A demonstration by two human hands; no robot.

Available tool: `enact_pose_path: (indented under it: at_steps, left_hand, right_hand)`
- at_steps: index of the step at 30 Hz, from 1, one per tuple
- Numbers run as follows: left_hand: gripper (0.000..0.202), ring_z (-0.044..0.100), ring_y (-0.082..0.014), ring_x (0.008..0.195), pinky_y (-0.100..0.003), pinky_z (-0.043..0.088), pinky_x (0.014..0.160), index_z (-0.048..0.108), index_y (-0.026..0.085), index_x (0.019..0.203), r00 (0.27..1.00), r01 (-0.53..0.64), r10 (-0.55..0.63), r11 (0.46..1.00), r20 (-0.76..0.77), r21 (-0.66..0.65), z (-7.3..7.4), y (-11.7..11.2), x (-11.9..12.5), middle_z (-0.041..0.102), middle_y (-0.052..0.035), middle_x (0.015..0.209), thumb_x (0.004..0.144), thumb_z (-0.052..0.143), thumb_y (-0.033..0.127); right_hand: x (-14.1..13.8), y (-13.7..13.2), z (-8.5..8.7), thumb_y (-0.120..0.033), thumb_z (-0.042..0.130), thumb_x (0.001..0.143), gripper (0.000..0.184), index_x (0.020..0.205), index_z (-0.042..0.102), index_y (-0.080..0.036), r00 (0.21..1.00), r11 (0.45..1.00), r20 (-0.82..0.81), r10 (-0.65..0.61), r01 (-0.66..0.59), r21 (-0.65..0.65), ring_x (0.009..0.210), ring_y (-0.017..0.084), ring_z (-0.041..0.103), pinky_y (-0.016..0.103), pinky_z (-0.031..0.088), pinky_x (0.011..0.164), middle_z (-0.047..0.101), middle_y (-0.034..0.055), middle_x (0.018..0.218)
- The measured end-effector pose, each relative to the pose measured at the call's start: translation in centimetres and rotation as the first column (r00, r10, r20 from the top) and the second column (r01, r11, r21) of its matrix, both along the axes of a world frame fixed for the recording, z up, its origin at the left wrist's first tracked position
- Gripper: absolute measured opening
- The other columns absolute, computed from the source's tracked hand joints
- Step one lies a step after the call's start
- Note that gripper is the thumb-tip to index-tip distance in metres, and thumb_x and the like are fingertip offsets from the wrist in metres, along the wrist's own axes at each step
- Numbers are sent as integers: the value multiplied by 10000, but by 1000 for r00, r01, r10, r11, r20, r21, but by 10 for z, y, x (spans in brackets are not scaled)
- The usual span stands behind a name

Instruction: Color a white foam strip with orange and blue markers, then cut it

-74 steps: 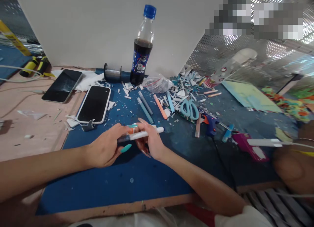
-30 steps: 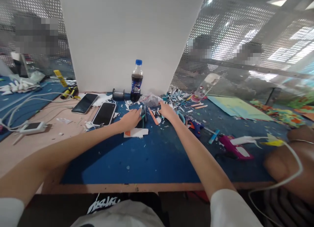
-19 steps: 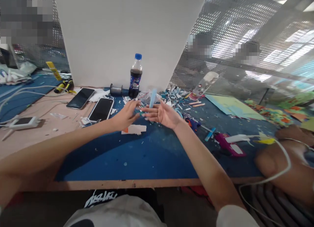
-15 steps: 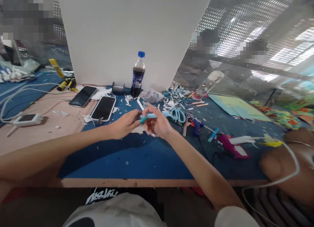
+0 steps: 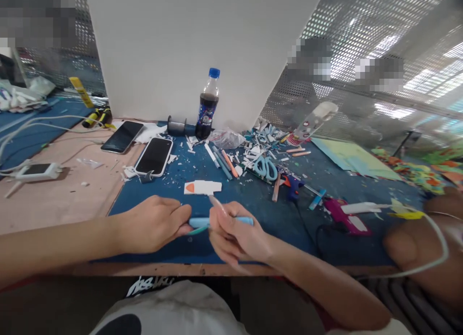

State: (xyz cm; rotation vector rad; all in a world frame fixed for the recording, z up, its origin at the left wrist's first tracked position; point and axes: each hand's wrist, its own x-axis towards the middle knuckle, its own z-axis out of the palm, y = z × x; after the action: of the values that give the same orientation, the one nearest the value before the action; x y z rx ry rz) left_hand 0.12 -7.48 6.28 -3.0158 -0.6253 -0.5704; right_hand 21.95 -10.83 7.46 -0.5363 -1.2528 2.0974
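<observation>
My left hand (image 5: 157, 224) is closed, its fingertips gripping one end of a light blue marker (image 5: 199, 222). My right hand (image 5: 237, 231) wraps round the same marker farther along, and the other end sticks out past its fingers; this hand is slightly blurred. A thin teal piece (image 5: 198, 230) shows just below the marker at my left fingertips; what it is I cannot tell. Beyond the hands lies a small white cut-out (image 5: 208, 187) with an orange triangle at its left end. Behind it rest several markers, among them an orange one (image 5: 229, 163).
Two phones (image 5: 155, 156) lie left. A cola bottle (image 5: 207, 105) and wire spool (image 5: 177, 126) stand behind. Light blue scissors (image 5: 265, 168), paper scraps (image 5: 258, 142), a blue glue gun (image 5: 294, 186) and a magenta one (image 5: 345, 215) sit right. Another person's arm (image 5: 412, 238) rests at far right.
Both hands have come down and nearer to my body with the marker. The white cut-out and the loose markers behind it now show uncovered.
</observation>
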Motion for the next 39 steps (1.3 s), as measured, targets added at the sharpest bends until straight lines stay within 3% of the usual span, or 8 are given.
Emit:
enact_pose_path:
  at_steps: [2, 4, 6, 13, 21, 27, 30, 39]
  left_hand:
    - [421, 456, -96, 451, -214, 359, 464, 394, 192, 667, 991, -9, 6, 1000, 131, 27, -5, 7, -25, 480, 32, 530, 959, 117, 318]
    - [359, 447, -92, 429, -216, 333, 436, 429, 181, 719, 973, -132, 119, 990, 199, 54, -13, 16, -52, 479, 39, 529, 952, 161, 232]
    - [332, 449, -82, 423, -198, 348, 440, 439, 183, 728, 951, -268, 266, 963, 159, -13, -23, 25, -68, 454, 48, 523, 943, 188, 217]
    - [431, 505, -298, 954, -451, 461, 794, 427, 118, 876, 951, -273, 271, 962, 145, -7, -57, 40, -5, 527, -163, 947, 805, 484, 539]
    - [261, 503, -243, 885, -407, 496, 725, 335, 161, 856, 919, -329, 349, 935, 182, -132, -77, 62, 12, 490, -128, 948, 822, 543, 315]
    - [249, 509, -266, 932, -427, 472, 751, 377, 153, 862, 921, -340, 346, 938, 180, -65, -71, 59, 7, 520, -150, 1015, 814, 569, 303]
    - [196, 554, -231, 857, -345, 464, 687, 437, 149, 782, 961, -267, 227, 917, 160, 296, -62, 44, 3, 605, -102, 981, 801, 600, 258]
    - [193, 614, -193, 723, -317, 450, 612, 471, 142, 679, 969, -213, 169, 941, 181, 262, -58, 37, 5, 679, -49, 852, 760, 646, 159]
  right_hand:
    - [22, -6, 14, -395, 396, 897, 429, 526, 343, -186, 994, 994, 5, -110, 110, -2, 264, 51, 324, 146, 203, 265, 259, -83, 345]
    - [49, -6, 27, -383, 380, 906, 430, 528, 323, -186, 883, 880, -77, -464, 469, 79, 269, 40, 250, 149, 184, 284, 211, -82, 345]
    - [68, 3, 31, -394, 289, 935, 446, 542, 352, -192, 810, 801, -127, -573, 586, 125, 246, 43, 206, 157, 198, 298, 171, -85, 305]
    - [29, 71, -16, -477, 320, 886, 357, 922, 529, -189, 914, 902, 100, -394, 364, 231, 272, 68, 337, 186, 261, 286, 452, -62, 386]
    - [5, 118, -63, -362, 394, 828, 214, 872, 474, -168, 929, 924, 151, -339, 299, 237, 304, 114, 498, 178, 321, 238, 602, -12, 482]
    - [-3, 120, -68, -429, 461, 832, 278, 804, 495, -155, 912, 928, 219, -348, 301, 222, 322, 88, 511, 159, 344, 250, 612, -13, 512]
    - [-6, 119, -69, -462, 538, 792, 313, 711, 469, -168, 863, 899, 270, -427, 374, 226, 322, 81, 519, 151, 336, 238, 611, -26, 518]
    - [-11, 113, -70, -359, 619, 769, 320, 588, 410, -196, 711, 797, 409, -573, 367, 479, 269, 54, 419, 177, 317, 282, 493, -76, 383]
